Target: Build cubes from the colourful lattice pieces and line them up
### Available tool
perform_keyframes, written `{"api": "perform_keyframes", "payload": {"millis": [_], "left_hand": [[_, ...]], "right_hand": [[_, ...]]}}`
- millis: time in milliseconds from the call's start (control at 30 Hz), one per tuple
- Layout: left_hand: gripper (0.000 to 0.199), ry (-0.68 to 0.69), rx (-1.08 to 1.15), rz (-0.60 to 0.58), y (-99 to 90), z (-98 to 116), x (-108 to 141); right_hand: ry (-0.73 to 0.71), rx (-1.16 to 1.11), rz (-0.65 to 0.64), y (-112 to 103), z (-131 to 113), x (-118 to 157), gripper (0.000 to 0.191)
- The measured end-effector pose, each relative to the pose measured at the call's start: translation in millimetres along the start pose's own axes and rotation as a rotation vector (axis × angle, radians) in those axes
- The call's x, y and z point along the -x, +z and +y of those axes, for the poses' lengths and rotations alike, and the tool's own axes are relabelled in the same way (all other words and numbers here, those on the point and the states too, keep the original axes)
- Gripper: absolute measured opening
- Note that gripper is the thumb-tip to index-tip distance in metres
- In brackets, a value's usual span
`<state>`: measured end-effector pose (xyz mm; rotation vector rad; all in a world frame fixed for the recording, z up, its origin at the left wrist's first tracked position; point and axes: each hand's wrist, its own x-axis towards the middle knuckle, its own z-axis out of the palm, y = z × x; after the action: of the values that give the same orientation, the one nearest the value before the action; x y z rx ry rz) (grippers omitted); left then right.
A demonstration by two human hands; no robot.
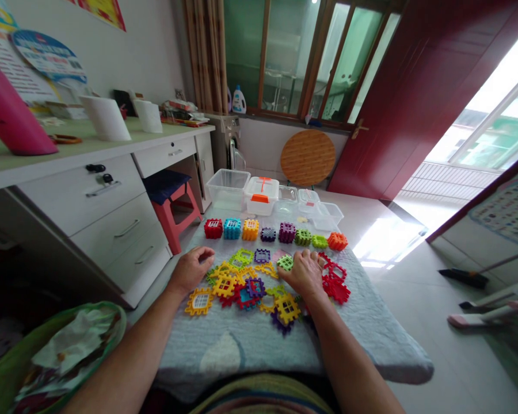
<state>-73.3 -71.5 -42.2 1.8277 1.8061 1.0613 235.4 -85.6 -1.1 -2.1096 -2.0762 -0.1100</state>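
My left hand (192, 269) rests at the left side of the cloth-covered table (362, 333), fingers loosely bent, thumb a little apart, with nothing visible in it. My right hand (305, 272) reaches over the right part of a loose pile, thumb and forefinger around a light green interlocking plastic tile (285, 263). Between my hands lie several notched tiles, among them a yellow window tile (224, 284), a purple tile (255, 287) and a yellow-green tile (242, 258). Red tiles (336, 289) lie right of my right hand, which hides some pieces beneath it.
Behind the pile stands a row of tile stacks sorted by colour, from a red stack (213, 229) to an orange stack (338, 241). Clear plastic boxes (228, 187) and a lidded box (261, 195) line the far edge. A waste basket (121, 322) stands left, near a stool (172, 201).
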Motion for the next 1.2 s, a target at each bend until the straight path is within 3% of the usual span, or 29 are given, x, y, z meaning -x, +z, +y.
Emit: {"api": "perform_keyframes", "payload": {"millis": [567,767,1200], "left_hand": [[0.031,0.013,0.004,0.0,1.1,-2.8,-1.4],[0.03,0.007,0.006,0.01,-0.6,1.5,-0.6],[0.031,0.002,0.001,-0.005,-0.4,0.9,-0.2]], "right_hand": [[-0.057,-0.101,-0.003,13.6,5.3,-5.4,0.043],[-0.13,-0.143,-0.111,15.1,11.6,-7.3,0.043],[-0.161,-0.104,-0.17,8.1,7.4,-14.7,0.042]]}}
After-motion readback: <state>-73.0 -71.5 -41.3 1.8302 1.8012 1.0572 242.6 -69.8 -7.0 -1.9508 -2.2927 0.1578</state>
